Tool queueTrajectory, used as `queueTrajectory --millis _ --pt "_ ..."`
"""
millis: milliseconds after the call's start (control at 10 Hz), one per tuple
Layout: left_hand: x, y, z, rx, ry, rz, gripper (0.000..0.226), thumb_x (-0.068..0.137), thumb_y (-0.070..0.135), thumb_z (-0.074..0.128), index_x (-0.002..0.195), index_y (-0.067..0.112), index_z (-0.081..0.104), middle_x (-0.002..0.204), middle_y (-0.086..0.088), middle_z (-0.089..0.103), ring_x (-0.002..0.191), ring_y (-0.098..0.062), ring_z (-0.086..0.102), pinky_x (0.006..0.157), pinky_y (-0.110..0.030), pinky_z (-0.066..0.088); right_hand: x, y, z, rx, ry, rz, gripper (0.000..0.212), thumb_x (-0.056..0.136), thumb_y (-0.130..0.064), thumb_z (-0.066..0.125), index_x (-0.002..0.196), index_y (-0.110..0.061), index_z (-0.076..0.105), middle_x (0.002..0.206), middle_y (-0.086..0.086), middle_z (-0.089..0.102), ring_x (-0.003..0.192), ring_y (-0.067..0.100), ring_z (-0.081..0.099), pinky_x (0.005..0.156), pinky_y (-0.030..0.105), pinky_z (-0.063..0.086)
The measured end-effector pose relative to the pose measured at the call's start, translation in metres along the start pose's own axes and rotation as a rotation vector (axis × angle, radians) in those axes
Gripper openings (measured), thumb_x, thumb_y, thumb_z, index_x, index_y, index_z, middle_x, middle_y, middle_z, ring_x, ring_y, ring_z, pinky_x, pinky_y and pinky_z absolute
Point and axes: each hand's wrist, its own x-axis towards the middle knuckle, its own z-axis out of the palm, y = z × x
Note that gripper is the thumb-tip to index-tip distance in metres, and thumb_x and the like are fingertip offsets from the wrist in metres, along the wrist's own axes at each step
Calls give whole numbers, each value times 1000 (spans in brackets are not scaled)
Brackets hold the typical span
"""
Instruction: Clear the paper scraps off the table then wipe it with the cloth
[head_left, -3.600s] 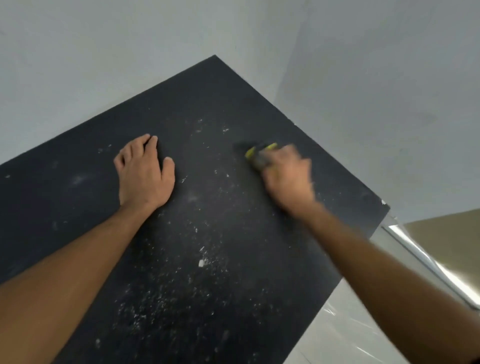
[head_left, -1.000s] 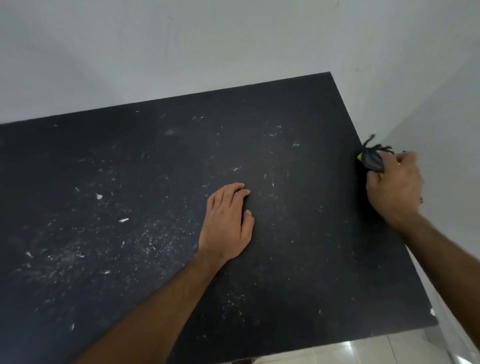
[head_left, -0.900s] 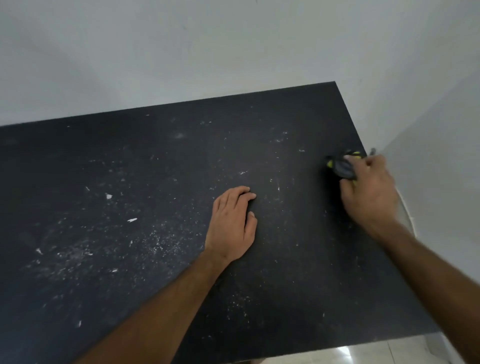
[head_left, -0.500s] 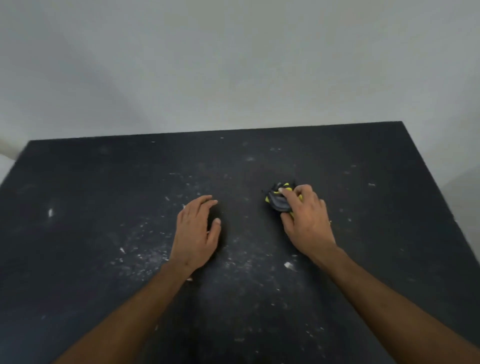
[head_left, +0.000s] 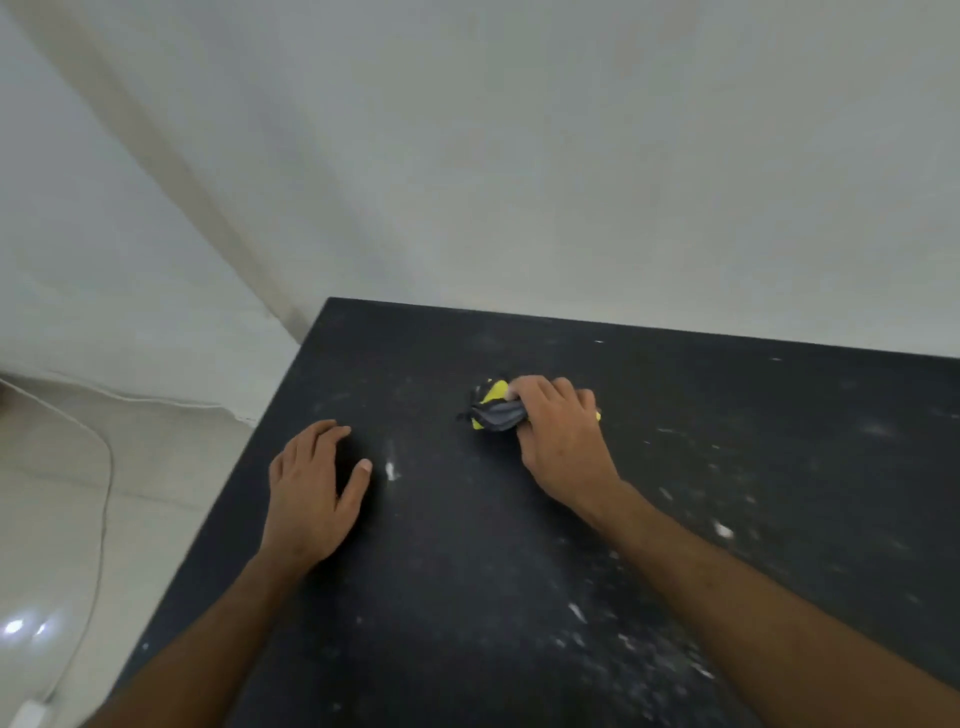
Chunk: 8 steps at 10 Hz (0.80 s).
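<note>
On table (head_left: 467, 597), cloth (head_left: 493, 413) bunched under right hand's (head_left: 563, 444) grip.

A pale, plain wall (head_left: 571, 156) stands behind the black tabletop (head_left: 467, 597), whose far edge runs along it, and a second wall (head_left: 78, 234) meets it at a corner on the left — a faint beige band runs down that corner. Below lies a glossy cream floor (head_left: 62, 519) with a bright glint of light near the lower left. A thin white cable (head_left: 106, 467) trails across the floor — it ends at a small white block (head_left: 23, 714) at the bottom edge.
</note>
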Motion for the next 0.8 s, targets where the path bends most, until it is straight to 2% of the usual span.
queueTrajectory --millis 100,300,400,500,600,700,800 --pt "15 -47 -2 26 -42 19 62 96 61 38 140 19 51 150 -3 46 141 -27 42 116 -47 30 69 -52 49 87 -11 -67 31 81 -7 54 108 -21 57 115 -3 59 95 24 55 84 42 39" --pt "20 -61 4 2 -47 30 59 97 64 41 142 26 48 151 5 41 141 -18 37 120 -42 24 195 -113 125 86 -88 -149 31 93 -8 51 123 -15 56 121 8 53 96 31 57 88 44 45" --pt "22 -63 6 -7 -58 23 60 97 66 38 144 28 46 151 6 40 141 -16 37 121 -43 26 208 -119 160 -71 -189 -163 38 102 -20 43 140 -17 47 138 9 50 123 35 50 104 48 37" --pt "23 -65 7 -12 -73 23 61 97 67 37 144 28 46 152 7 40 141 -16 38 121 -43 26 197 -113 174 -213 -305 -156 52 107 -33 32 157 -19 25 162 6 29 149 36 24 121 53 17" --pt "24 -65 6 -10 -81 27 62 97 67 37 144 28 46 152 7 40 142 -17 37 122 -44 24 198 -112 161 -186 -355 -161 56 109 -36 25 160 -18 14 167 4 16 154 30 11 124 52 10" --pt "23 -65 6 -18 -73 35 62 96 66 38 144 27 47 152 5 41 142 -19 37 121 -45 24 169 -107 136 -148 -335 -88 59 108 -38 22 160 -13 13 167 7 15 155 26 9 126 47 9" --pt "23 -65 -2 29 -125 27 64 97 64 36 145 23 46 153 1 40 143 -22 37 121 -47 24 112 -94 96 -109 -406 -6 60 108 -41 25 160 -13 13 167 7 12 155 25 7 126 43 8"
